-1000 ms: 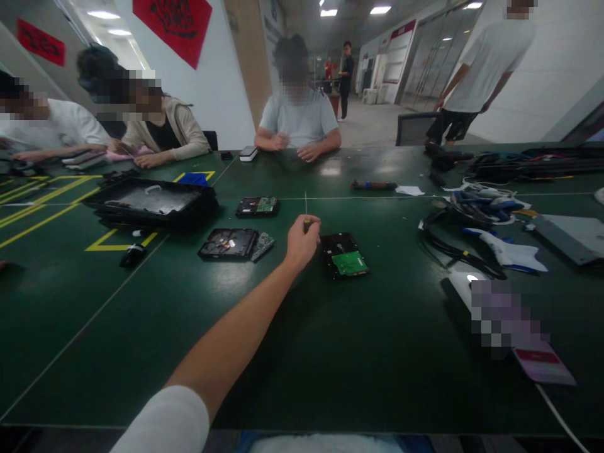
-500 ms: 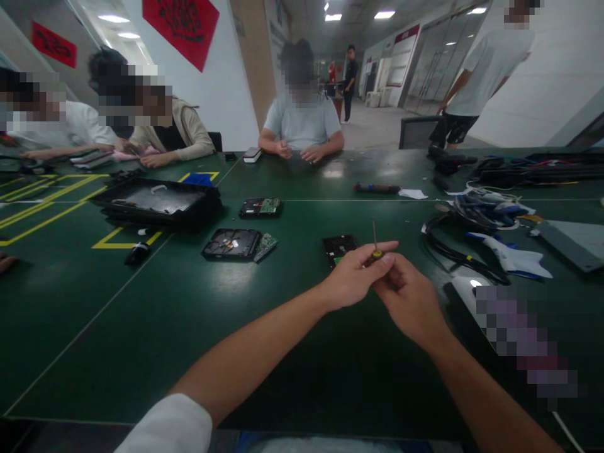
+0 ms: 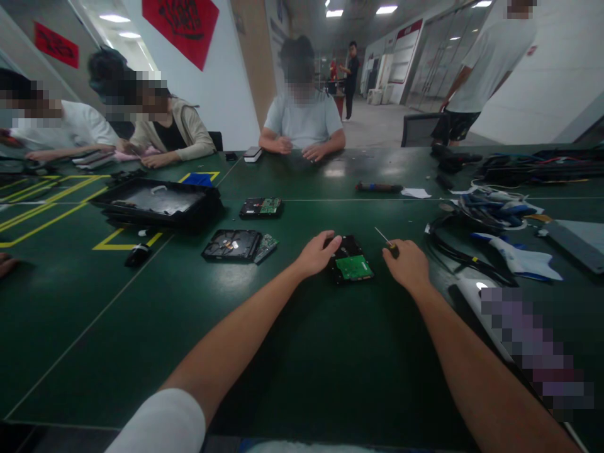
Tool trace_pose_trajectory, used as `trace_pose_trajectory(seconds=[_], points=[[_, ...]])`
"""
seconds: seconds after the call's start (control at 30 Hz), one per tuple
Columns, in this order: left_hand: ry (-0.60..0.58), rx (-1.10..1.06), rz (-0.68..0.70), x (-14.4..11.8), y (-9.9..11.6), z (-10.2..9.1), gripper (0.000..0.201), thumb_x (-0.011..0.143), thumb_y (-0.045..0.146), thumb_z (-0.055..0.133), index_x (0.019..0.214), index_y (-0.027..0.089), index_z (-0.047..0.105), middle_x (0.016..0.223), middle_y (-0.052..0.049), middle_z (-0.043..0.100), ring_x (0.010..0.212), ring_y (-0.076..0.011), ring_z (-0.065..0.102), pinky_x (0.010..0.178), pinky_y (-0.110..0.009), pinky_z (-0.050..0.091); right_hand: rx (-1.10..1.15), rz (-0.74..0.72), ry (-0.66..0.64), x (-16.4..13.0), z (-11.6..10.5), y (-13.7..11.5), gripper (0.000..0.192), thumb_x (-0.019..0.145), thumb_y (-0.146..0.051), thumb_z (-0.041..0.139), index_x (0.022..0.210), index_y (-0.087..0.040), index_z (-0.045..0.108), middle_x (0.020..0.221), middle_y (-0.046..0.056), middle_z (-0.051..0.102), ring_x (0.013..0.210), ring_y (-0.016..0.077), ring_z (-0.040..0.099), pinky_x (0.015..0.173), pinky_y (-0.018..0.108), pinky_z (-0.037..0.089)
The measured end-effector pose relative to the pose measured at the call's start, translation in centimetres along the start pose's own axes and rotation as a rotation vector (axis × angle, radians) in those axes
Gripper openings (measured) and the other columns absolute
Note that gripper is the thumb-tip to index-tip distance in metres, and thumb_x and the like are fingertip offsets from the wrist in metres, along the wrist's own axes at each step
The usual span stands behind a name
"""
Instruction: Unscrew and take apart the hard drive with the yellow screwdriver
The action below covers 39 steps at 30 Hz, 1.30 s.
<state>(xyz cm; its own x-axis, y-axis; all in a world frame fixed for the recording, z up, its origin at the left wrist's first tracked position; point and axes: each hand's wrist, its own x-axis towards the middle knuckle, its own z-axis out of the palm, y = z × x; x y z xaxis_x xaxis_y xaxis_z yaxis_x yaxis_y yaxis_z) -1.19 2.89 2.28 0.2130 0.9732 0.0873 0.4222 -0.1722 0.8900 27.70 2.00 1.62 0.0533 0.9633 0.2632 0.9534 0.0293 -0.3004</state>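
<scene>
**Right hand (image 3: 409, 264) wrapped round a screwdriver (image 3: 392, 249) beside the hard drive (image 3: 350, 257)**

The left hand (image 3: 317, 255), thumb and fingers parted, overlaps the drive's left edge (actual contact is hard to tell). The hard drive lies on the green table (image 3: 330, 352) between both hands, green circuit board (image 3: 355, 268) up.

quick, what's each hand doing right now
Left hand: at the left edge of the hard drive; grip cannot be told.
Right hand: closed, holding the screwdriver.
</scene>
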Motion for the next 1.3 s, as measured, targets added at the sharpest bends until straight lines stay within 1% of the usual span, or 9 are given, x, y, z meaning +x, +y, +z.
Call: trace_pose_trajectory(seconds=[0.17,0.33,0.47,0.53,0.6,0.77,0.87,1.03,1.3], points=[[0.029,0.071,0.019,-2.2,-0.1,0.1,0.059,0.109,0.06,0.049,0.15,0.019,0.06,0.153,-0.017,0.066,0.142,-0.0308,0.063,0.122,-0.049,0.047,-0.095,-0.043,-0.018,-0.6,0.6,-0.3,0.03,0.107,-0.033,0.052,0.116,-0.02,0.077,0.121,0.016,0.071,0.099,0.0295,0.07,0.075,0.038,0.049],[0.047,0.282,0.063,-7.2,-0.1,0.5,0.065,0.109,0.061,0.047,0.158,0.017,0.051,0.161,-0.018,0.059,0.152,-0.034,0.052,0.128,-0.054,0.041,-0.105,-0.061,-0.019,-0.8,0.5,-0.1,0.029,0.109,-0.035,0.052,0.116,-0.021,0.077,0.121,0.014,0.071,0.096,0.0271,0.069,0.071,0.036,0.046],[0.124,0.391,0.091,-9.9,0.5,1.0,0.059,0.11,0.058,0.045,0.15,0.017,0.058,0.148,-0.018,0.065,0.139,-0.0346,0.059,0.12,-0.055,0.048,-0.081,-0.07,-0.03,-1.0,0.1,-0.5,0.028,0.109,-0.037,0.054,0.114,-0.022,0.077,0.119,0.012,0.072,0.096,0.0269,0.069,0.07,0.036,0.045],[0.162,0.405,0.083,-9.8,0.8,0.9,0.06,0.108,0.061,0.046,0.149,0.018,0.059,0.143,-0.018,0.064,0.133,-0.0343,0.062,0.115,-0.054,0.052,-0.085,-0.068,-0.028,-0.9,0.1,-0.8,0.029,0.109,-0.04,0.054,0.112,-0.023,0.077,0.118,0.012,0.072,0.096,0.0276,0.069,0.068,0.036,0.044],[0.149,0.419,0.128,-8.8,1.0,0.6,0.071,0.104,0.066,0.053,0.154,0.016,0.054,0.152,-0.02,0.057,0.141,-0.0355,0.057,0.119,-0.054,0.05,-0.098,-0.06,-0.031,-0.7,0.2,-0.8,0.029,0.109,-0.04,0.053,0.112,-0.023,0.076,0.116,0.012,0.072,0.095,0.0283,0.069,0.067,0.037,0.043],[-0.14,0.47,0.284,-6.3,0.5,-0.3,0.102,0.092,0.082,0.062,0.17,0.021,0.037,0.179,-0.019,0.033,0.168,-0.0396,0.027,0.136,-0.06,0.026,-0.02,-0.108,-0.042,-0.6,0.3,0.2,0.025,0.108,-0.035,0.053,0.107,-0.02,0.074,0.111,0.014,0.073,0.099,0.03,0.07,0.079,0.039,0.049],[-0.25,0.509,0.352,-6.1,-0.1,-0.3,0.118,0.083,0.089,0.067,0.173,0.022,0.03,0.181,-0.018,0.029,0.17,-0.0396,0.023,0.139,-0.06,0.017,0.136,-0.145,-0.031,-1.5,-0.5,0.4,0.023,0.106,-0.035,0.055,0.102,-0.02,0.073,0.107,0.013,0.074,0.102,0.0298,0.07,0.088,0.041,0.051],[-0.223,0.532,0.394,-6.5,-0.4,0.1,0.126,0.075,0.094,0.07,0.171,0.019,0.037,0.175,-0.021,0.039,0.164,-0.0429,0.034,0.136,-0.06,0.025,0.326,-0.27,-0.198,-3.1,-2.5,-1.1,0.022,0.104,-0.039,0.058,0.099,-0.024,0.074,0.105,0.008,0.077,0.095,0.0261,0.07,0.086,0.039,0.052],[-0.183,0.54,0.367,-6.5,-0.2,0.3,0.124,0.074,0.094,0.071,0.168,0.02,0.042,0.167,-0.022,0.046,0.157,-0.0439,0.042,0.132,-0.06,0.034,0.364,-0.323,-0.177,-3.3,-2.6,-1.5,0.019,0.101,-0.036,0.063,0.095,-0.024,0.077,0.102,0.007,0.076,0.093,0.0246,0.069,0.083,0.037,0.051]])
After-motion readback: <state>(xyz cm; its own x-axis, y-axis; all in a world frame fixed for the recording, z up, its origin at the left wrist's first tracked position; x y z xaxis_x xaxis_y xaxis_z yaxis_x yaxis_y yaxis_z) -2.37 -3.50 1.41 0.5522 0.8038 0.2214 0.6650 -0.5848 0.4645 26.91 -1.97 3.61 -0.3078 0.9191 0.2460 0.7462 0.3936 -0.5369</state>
